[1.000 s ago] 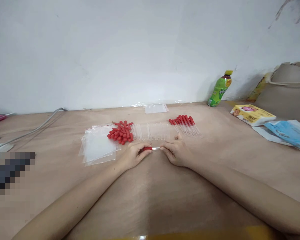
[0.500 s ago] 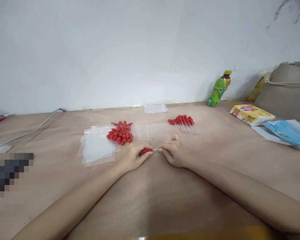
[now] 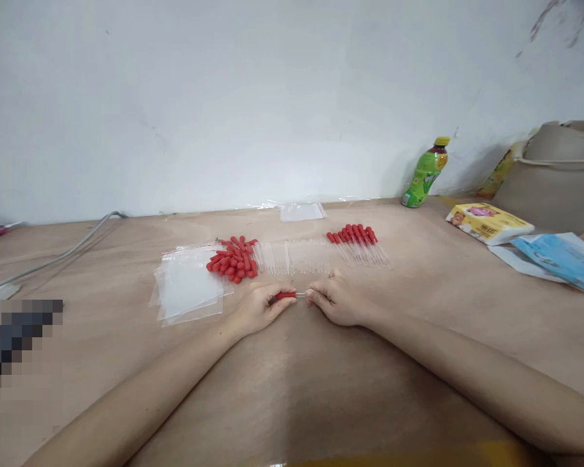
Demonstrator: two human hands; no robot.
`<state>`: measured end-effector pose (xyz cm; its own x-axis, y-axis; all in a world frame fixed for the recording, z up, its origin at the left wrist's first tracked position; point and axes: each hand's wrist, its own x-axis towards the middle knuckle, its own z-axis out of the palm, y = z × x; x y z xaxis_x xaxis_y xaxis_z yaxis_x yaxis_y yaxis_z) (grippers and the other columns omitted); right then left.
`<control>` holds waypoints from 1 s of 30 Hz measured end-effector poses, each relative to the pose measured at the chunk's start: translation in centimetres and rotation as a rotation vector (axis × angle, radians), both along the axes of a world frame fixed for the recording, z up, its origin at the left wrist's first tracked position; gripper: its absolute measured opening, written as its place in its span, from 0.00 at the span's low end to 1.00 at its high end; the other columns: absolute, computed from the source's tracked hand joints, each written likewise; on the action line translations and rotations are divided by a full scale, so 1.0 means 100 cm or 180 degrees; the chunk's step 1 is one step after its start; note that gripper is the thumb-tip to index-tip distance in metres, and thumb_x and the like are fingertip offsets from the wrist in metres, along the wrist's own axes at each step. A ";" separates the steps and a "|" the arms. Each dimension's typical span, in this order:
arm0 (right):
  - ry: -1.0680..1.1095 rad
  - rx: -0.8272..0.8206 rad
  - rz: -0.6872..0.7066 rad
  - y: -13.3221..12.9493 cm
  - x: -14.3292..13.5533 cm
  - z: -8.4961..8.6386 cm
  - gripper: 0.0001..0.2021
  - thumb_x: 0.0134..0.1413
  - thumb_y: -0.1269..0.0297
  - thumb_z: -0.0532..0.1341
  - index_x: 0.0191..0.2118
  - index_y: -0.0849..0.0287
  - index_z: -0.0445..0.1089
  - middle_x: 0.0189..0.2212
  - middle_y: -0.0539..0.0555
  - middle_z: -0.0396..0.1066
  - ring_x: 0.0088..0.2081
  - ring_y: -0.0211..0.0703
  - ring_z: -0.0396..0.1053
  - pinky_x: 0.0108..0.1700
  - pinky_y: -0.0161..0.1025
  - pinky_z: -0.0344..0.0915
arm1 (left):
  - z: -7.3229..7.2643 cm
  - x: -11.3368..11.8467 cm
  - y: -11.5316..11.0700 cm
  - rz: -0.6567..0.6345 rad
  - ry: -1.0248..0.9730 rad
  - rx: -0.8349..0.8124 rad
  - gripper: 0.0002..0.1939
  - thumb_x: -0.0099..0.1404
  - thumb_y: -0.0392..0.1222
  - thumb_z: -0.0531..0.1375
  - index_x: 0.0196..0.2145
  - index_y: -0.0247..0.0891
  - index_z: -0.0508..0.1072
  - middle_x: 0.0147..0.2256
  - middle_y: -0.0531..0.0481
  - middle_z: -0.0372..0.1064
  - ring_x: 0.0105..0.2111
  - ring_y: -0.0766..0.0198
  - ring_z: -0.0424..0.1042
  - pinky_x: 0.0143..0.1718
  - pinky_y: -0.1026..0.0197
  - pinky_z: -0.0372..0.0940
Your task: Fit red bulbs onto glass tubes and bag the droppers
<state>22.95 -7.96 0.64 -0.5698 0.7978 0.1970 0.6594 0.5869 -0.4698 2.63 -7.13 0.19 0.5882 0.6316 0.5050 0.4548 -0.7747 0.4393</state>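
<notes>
Between thumb and fingers my left hand point(image 3: 263, 306) pinches a red rubber bulb point(image 3: 286, 296). A thin clear tube point(image 3: 300, 295) runs from the bulb's open end into the pinch of my right hand point(image 3: 335, 299). Beyond my left hand lies a heap of loose red bulbs point(image 3: 232, 261), partly on a stack of clear plastic bags point(image 3: 189, 285). A row of clear tubes point(image 3: 289, 257) lies just beyond both hands. To its right are several tubes with red bulbs attached point(image 3: 359, 240), side by side.
Near the wall lies a small clear bag point(image 3: 302, 211). A green bottle point(image 3: 424, 174), a yellow tissue pack point(image 3: 489, 222), a blue packet point(image 3: 562, 258) and a grey bin point(image 3: 555, 172) are at the right. A grey cable point(image 3: 73, 248) crosses the left side.
My right hand has shifted slightly left towards the bulb, and less of the tube shows between my hands. My left hand keeps its pinch on the bulb.
</notes>
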 end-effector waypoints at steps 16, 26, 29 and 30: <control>-0.0162 -0.0098 -0.2223 0.052 0.060 0.036 0.14 0.47 0.57 0.54 0.19 0.58 0.68 0.19 0.51 0.68 0.24 0.39 0.64 0.27 0.35 0.52 | 0.004 0.001 0.001 0.0360 0.0422 -0.0043 0.11 0.61 0.40 0.55 0.41 0.38 0.67 0.31 0.50 0.64 0.26 0.68 0.64 0.30 0.64 0.62; -0.1013 0.0470 -0.2783 0.074 0.057 0.002 0.16 0.49 0.56 0.51 0.25 0.60 0.71 0.25 0.58 0.70 0.32 0.50 0.67 0.38 0.45 0.52 | 0.006 0.002 0.001 0.0239 0.0474 -0.0091 0.07 0.61 0.37 0.54 0.37 0.37 0.69 0.29 0.50 0.67 0.28 0.67 0.66 0.31 0.65 0.62; -0.1032 0.0576 -0.2726 0.073 0.057 0.001 0.18 0.50 0.53 0.50 0.27 0.61 0.70 0.25 0.58 0.70 0.31 0.50 0.66 0.38 0.46 0.51 | 0.007 0.002 0.001 0.0266 0.0528 -0.0085 0.06 0.61 0.37 0.54 0.36 0.37 0.69 0.29 0.51 0.66 0.29 0.67 0.66 0.31 0.65 0.61; -0.0985 0.0648 -0.2700 0.071 0.055 0.001 0.17 0.50 0.53 0.50 0.27 0.60 0.70 0.24 0.58 0.70 0.31 0.50 0.66 0.39 0.46 0.51 | 0.007 0.002 0.001 0.0266 0.0541 -0.0079 0.06 0.61 0.37 0.54 0.36 0.37 0.69 0.28 0.51 0.66 0.29 0.66 0.66 0.31 0.65 0.61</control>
